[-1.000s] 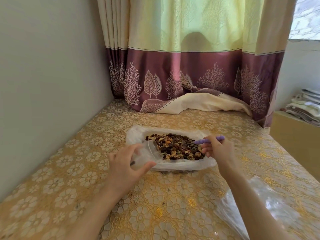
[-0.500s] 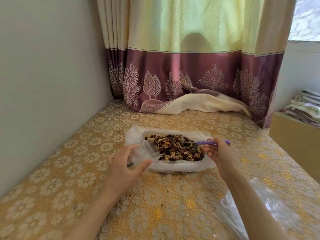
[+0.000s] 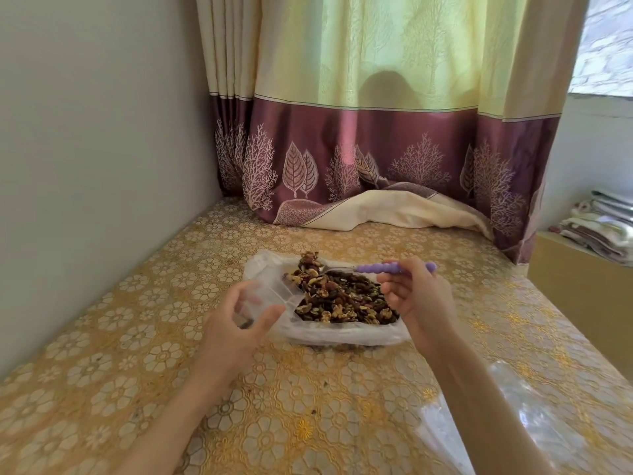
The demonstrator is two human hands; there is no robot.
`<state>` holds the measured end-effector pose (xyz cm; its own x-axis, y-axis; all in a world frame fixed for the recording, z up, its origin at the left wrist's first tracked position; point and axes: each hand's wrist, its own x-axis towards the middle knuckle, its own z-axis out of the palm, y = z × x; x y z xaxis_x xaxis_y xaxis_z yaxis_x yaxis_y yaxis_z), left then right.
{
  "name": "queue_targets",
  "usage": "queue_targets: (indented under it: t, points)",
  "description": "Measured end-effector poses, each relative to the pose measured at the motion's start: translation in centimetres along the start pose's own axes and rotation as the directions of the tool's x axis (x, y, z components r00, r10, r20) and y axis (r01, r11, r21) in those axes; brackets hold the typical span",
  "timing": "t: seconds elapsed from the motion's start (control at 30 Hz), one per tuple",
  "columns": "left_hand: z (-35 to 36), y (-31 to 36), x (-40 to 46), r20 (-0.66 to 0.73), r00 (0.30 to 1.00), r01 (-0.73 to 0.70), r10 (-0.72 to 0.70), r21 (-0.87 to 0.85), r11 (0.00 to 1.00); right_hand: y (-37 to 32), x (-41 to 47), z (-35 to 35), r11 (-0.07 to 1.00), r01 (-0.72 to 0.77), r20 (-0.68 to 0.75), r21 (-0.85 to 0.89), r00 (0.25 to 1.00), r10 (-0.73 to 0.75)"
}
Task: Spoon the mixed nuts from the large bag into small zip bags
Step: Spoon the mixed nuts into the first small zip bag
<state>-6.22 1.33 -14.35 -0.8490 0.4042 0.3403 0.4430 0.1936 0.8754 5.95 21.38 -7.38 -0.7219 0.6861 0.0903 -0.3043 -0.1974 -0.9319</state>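
Purple-handled spoon [image 3: 394, 268], pinched in right hand [image 3: 416, 296], sits heaped w/ nuts above large bag [image 3: 342, 332] at frame centre; left hand [image 3: 239, 323] grips small zip bag [image 3: 263, 296] mouth-up beside it on worktop [image 3: 308, 406], so next: carry load left & tip into mouth w/o spilling.

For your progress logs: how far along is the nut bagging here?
Done: none visibly bagged. In hand: the right hand lifts a heaped purple-handled metal spoon toward the small clear zip bag gripped by the left hand. Left: the large clear plastic bag remains nearly full.
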Motion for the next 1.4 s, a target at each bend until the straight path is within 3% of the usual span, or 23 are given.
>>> queue_targets:
  t: [0.37,0.53,0.63,0.77,0.93,1.03,1.13,1.23,1.4]
  points:
    - [-0.4,1.0,-0.1,0.03,0.999,0.047,-0.041,-0.211,0.976,0.2,-2.5,3.5,0.984,0.132,0.344,-0.121,0.935,-0.083]
    - [-0.5,1.0,-0.1,-0.001,1.0,0.019,-0.019,-0.15,0.989,0.3,-2.4,3.3,0.983,0.146,0.42,-0.109,0.903,-0.088]
    - [-0.5,0.9,-0.1,-0.016,1.0,0.02,-0.022,-0.119,0.993,0.0,-2.0,2.7,0.988,0.147,0.354,-0.051,0.927,-0.12]
    - [-0.5,0.7,-0.1,0.008,1.0,-0.004,0.004,-0.01,1.0,-0.6,-0.9,1.1,0.984,0.175,0.153,0.016,0.973,-0.175]
    - [-0.3,0.3,-0.3,0.09,0.996,-0.014,0.004,0.11,0.994,-0.1,0.8,-1.9,0.939,0.199,-0.104,-0.279,0.966,-0.236]
    - [-0.3,0.1,-0.3,0.112,0.993,-0.048,0.031,0.156,0.987,0.2,1.8,-3.4,0.895,0.191,-0.188,-0.404,0.94,-0.286]
    - [-0.1,0.0,-0.3,0.095,0.994,-0.069,0.054,0.162,0.984,0.5,2.1,-4.2,0.793,0.235,-0.2,-0.562,0.892,-0.406]
    - [0.0,-0.1,-0.3,0.073,0.996,-0.064,0.053,0.153,0.986,0.6,2.2,-4.5,0.652,0.283,-0.122,-0.703,0.855,-0.503]
    - [0.0,-0.1,-0.4,0.065,0.996,-0.067,0.059,0.138,0.988,1.3,2.3,-4.1,0.465,0.311,0.049,-0.829,0.868,-0.494]
